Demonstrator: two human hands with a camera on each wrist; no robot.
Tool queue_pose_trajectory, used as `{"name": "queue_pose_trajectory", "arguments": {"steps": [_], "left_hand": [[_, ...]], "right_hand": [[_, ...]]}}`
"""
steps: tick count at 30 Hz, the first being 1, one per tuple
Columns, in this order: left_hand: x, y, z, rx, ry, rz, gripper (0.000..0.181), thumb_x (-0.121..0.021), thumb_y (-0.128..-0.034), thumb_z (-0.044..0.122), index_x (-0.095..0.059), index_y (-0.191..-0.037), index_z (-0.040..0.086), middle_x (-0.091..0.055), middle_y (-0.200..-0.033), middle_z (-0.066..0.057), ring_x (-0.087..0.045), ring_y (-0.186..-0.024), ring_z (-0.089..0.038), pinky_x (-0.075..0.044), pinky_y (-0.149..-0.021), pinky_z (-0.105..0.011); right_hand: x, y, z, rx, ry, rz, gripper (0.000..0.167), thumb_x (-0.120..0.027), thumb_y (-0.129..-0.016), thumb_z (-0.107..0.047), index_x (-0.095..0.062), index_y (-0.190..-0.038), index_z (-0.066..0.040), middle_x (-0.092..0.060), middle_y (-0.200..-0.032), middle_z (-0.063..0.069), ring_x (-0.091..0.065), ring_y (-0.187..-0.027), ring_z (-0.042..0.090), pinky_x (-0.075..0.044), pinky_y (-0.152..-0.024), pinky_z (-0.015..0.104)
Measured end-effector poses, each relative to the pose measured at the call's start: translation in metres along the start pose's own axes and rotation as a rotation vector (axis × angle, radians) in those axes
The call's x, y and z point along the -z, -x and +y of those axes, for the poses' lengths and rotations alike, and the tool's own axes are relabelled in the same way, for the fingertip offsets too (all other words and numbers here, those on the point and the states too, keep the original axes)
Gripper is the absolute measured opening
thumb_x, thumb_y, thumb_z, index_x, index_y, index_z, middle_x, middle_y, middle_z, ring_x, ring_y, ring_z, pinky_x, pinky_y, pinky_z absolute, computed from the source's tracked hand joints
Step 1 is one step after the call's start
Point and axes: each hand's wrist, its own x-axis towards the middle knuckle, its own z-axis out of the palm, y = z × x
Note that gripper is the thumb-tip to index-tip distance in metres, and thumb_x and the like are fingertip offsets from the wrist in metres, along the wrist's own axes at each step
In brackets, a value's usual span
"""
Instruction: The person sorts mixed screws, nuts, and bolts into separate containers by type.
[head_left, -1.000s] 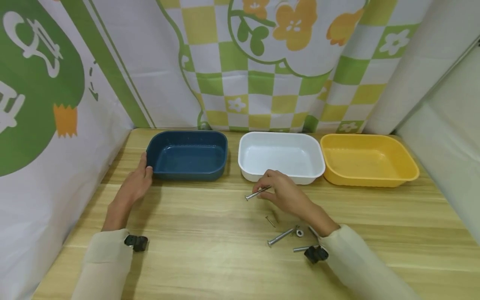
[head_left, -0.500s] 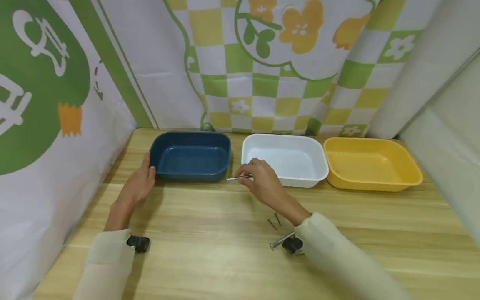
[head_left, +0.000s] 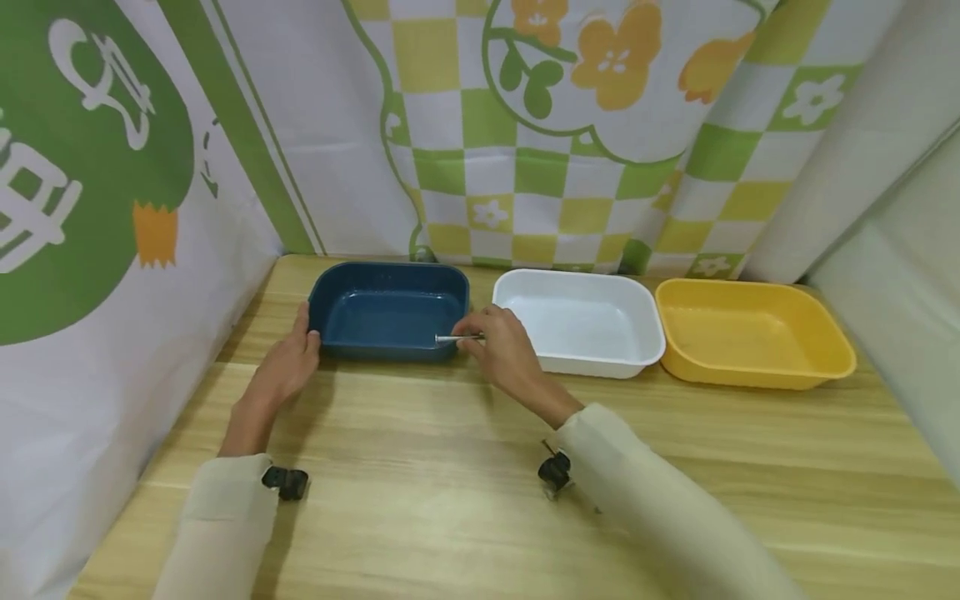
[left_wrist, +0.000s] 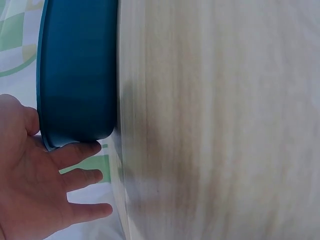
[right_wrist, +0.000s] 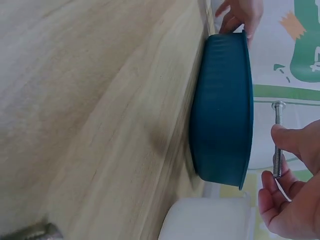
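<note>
My left hand [head_left: 287, 367] rests against the left end of the dark blue plastic bin [head_left: 390, 354]. In the left wrist view its fingers are spread and fairly straight, with the index finger along the bin's end wall and the thumb by the rim. Between thumb and fingers, my right hand [head_left: 501, 346] pinches a silver bolt [right_wrist: 279, 117]. The bolt's head points left, over the blue bin's front right corner. Just right of that hand stands the white bin [head_left: 592, 364], partly hidden by it.
A yellow bin [head_left: 750, 375] stands right of the white one. On the wooden table [head_left: 420, 500], a small screw [head_left: 548, 447] shows beside the right wrist camera [head_left: 555, 471]; other metal pieces are mostly hidden under the sleeve. Printed cloth [head_left: 450, 183] hangs behind.
My right hand has carried the bolt left and away from me, from in front of the white bin to the blue bin's right corner. My left hand stays at the blue bin.
</note>
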Motion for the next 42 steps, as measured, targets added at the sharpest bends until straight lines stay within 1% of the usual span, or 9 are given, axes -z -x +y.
{"name": "queue_pose_trajectory", "arguments": {"steps": [8,14,18,23,25,30,32,38,42], "left_hand": [[0.004,0.003,-0.005,0.015,-0.002,-0.009,0.063,-0.013,-0.1087,0.034,0.017,-0.157,0.005,-0.015,-0.155,-0.038,-0.027,-0.135,-0.059,-0.022,-0.110,-0.065],[0.004,0.006,-0.007,0.037,-0.004,-0.002,0.064,-0.011,-0.1085,0.037,0.017,-0.157,0.007,-0.017,-0.154,-0.039,-0.028,-0.133,-0.061,-0.023,-0.108,-0.066],[0.002,0.008,-0.007,0.038,0.000,0.004,0.064,-0.011,-0.1085,0.038,0.016,-0.158,0.007,-0.016,-0.155,-0.038,-0.029,-0.133,-0.061,-0.024,-0.108,-0.066],[0.000,0.006,-0.006,0.024,0.001,0.016,0.064,-0.012,-0.1087,0.036,0.014,-0.158,0.005,-0.017,-0.155,-0.037,-0.030,-0.133,-0.060,-0.024,-0.108,-0.066],[-0.001,0.006,-0.006,0.018,0.003,0.021,0.064,-0.013,-0.1087,0.036,0.013,-0.158,0.005,-0.017,-0.155,-0.037,-0.030,-0.133,-0.060,-0.024,-0.108,-0.066],[-0.002,0.004,-0.005,0.015,0.003,0.026,0.064,-0.013,-0.1086,0.036,0.012,-0.158,0.004,-0.018,-0.155,-0.037,-0.030,-0.133,-0.060,-0.024,-0.108,-0.065],[-0.002,0.003,-0.005,0.014,0.001,0.025,0.064,-0.013,-0.1087,0.036,0.012,-0.158,0.004,-0.019,-0.155,-0.037,-0.031,-0.133,-0.059,-0.025,-0.108,-0.065],[-0.003,0.001,-0.003,0.017,0.005,0.020,0.063,-0.014,-0.1090,0.035,0.013,-0.158,0.005,-0.020,-0.155,-0.037,-0.031,-0.133,-0.059,-0.025,-0.108,-0.065],[-0.005,-0.001,-0.002,0.014,0.006,0.020,0.063,-0.013,-0.1089,0.035,0.013,-0.158,0.005,-0.021,-0.155,-0.036,-0.032,-0.133,-0.059,-0.025,-0.108,-0.065]], "right_hand": [[-0.019,-0.012,-0.005,-0.037,0.021,0.000,0.010,-0.078,-0.088,-0.011,-0.078,-0.098,-0.011,-0.066,-0.088,0.005,-0.058,-0.084,0.025,-0.045,-0.079,0.040],[-0.035,-0.018,-0.012,-0.041,0.060,-0.022,0.009,-0.076,-0.091,-0.016,-0.079,-0.100,-0.014,-0.063,-0.085,0.003,-0.055,-0.083,0.021,-0.044,-0.075,0.037],[-0.041,-0.021,-0.016,-0.044,0.085,-0.024,0.009,-0.076,-0.091,-0.018,-0.080,-0.099,-0.016,-0.064,-0.084,0.001,-0.055,-0.081,0.020,-0.044,-0.077,0.038],[-0.044,-0.025,-0.018,-0.043,0.131,-0.018,0.009,-0.077,-0.090,-0.020,-0.080,-0.098,-0.018,-0.065,-0.083,0.001,-0.056,-0.079,0.019,-0.044,-0.079,0.040],[-0.044,-0.025,-0.019,-0.061,0.139,-0.027,0.009,-0.077,-0.091,-0.022,-0.080,-0.099,-0.020,-0.065,-0.084,0.000,-0.056,-0.080,0.019,-0.042,-0.079,0.041],[-0.043,-0.029,-0.021,-0.138,0.116,-0.063,0.010,-0.075,-0.092,-0.025,-0.080,-0.101,-0.023,-0.068,-0.090,-0.002,-0.058,-0.089,0.021,-0.037,-0.083,0.046],[-0.043,-0.030,-0.021,-0.157,0.116,-0.076,0.010,-0.074,-0.093,-0.026,-0.080,-0.101,-0.025,-0.070,-0.090,-0.004,-0.059,-0.092,0.021,-0.035,-0.085,0.047],[-0.044,-0.035,-0.021,-0.186,0.133,-0.101,0.008,-0.074,-0.093,-0.028,-0.079,-0.099,-0.027,-0.070,-0.085,-0.009,-0.059,-0.092,0.020,-0.033,-0.090,0.051],[-0.045,-0.038,-0.021,-0.199,0.143,-0.109,0.006,-0.075,-0.092,-0.027,-0.079,-0.096,-0.027,-0.071,-0.085,-0.010,-0.060,-0.093,0.021,-0.033,-0.091,0.051]]}}
